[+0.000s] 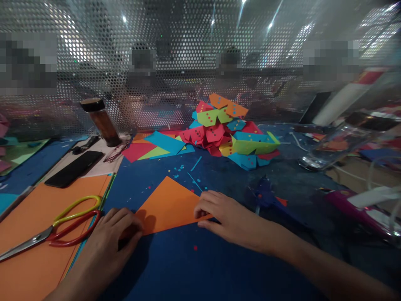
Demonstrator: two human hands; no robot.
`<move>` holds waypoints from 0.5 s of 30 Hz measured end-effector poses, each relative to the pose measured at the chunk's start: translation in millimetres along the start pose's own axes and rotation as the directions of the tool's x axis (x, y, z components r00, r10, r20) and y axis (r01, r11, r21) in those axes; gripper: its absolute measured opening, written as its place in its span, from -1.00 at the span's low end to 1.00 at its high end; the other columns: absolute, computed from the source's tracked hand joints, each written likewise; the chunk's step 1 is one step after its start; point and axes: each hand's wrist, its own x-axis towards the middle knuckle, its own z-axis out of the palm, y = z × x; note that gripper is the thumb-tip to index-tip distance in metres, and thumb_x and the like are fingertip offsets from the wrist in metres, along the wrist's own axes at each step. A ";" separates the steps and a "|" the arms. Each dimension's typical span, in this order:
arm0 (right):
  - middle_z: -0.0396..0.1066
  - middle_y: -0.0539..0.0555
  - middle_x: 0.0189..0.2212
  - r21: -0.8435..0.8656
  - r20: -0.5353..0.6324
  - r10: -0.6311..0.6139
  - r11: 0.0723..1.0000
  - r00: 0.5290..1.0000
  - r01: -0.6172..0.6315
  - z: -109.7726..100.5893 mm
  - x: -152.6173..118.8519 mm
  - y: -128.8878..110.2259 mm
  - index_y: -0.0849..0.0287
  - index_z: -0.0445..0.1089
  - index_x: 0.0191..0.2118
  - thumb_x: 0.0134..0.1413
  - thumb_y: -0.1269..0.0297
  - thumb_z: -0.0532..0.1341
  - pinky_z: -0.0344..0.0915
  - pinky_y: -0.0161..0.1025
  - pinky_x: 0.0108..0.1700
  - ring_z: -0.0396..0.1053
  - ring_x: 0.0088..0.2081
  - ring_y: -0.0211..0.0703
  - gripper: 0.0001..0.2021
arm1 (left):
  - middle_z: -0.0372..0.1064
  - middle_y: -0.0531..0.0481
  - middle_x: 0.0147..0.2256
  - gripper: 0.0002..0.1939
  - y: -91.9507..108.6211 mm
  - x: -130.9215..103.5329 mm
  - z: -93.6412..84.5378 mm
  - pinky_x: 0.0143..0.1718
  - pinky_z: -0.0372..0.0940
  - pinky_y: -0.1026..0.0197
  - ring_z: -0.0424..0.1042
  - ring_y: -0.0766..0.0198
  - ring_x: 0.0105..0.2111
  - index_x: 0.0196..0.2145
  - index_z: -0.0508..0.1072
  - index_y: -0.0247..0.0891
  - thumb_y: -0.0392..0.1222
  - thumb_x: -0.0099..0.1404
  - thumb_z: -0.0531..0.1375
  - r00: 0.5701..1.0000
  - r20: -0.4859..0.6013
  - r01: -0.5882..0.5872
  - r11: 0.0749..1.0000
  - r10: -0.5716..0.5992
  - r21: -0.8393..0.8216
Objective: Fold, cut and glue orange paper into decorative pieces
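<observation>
A folded orange sheet of paper [172, 205], shaped like a triangle, lies on the dark blue table in front of me. My left hand [117, 232] has its fingers curled and its thumb bent in, closed at the sheet's left corner. At the right corner, my right hand [216, 213] pinches the paper between thumb and fingers. Scissors [40, 236] with one yellow and one red handle rest on a stack of orange sheets [31, 276], close beside my left hand. Small blue and red paper scraps [180, 171] are scattered beyond the triangle.
A heap of folded, punched coloured paper pieces [216, 129] stands at the back, with flat coloured papers [166, 144] to its left. A black phone [75, 169] and brown jar [103, 123] are on the left. A dark blue tool [269, 194] and clear bottle [332, 138] lie right.
</observation>
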 end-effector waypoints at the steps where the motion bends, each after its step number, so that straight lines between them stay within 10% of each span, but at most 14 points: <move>1: 0.39 0.02 -0.17 0.000 0.001 0.001 1.000 1.000 -0.001 0.1 0.1 0.1 0.12 0.41 -0.20 0.29 0.31 0.20 0.11 -0.12 0.10 0.30 -0.06 -0.15 -0.95 | 0.42 0.03 -0.35 -0.85 -1.5 -0.2 -0.2 -0.30 0.32 0.11 0.39 0.14 -0.32 -0.38 0.43 -0.15 -0.17 0.33 0.11 1.000 0.003 -0.005 1.000 0.005 -0.006; 15: 0.40 0.00 -0.16 0.017 0.007 0.008 1.000 1.000 -0.008 -0.6 0.2 -0.2 0.12 0.40 -0.20 0.29 0.31 0.21 0.10 -0.13 0.12 0.31 -0.05 -0.16 -0.96 | 0.47 -0.01 -0.24 -0.78 -21.3 -0.3 -8.6 -0.20 0.36 0.12 0.43 0.14 -0.19 -0.27 0.46 -0.11 -0.30 0.34 0.03 0.988 0.141 -0.032 0.981 0.059 -0.189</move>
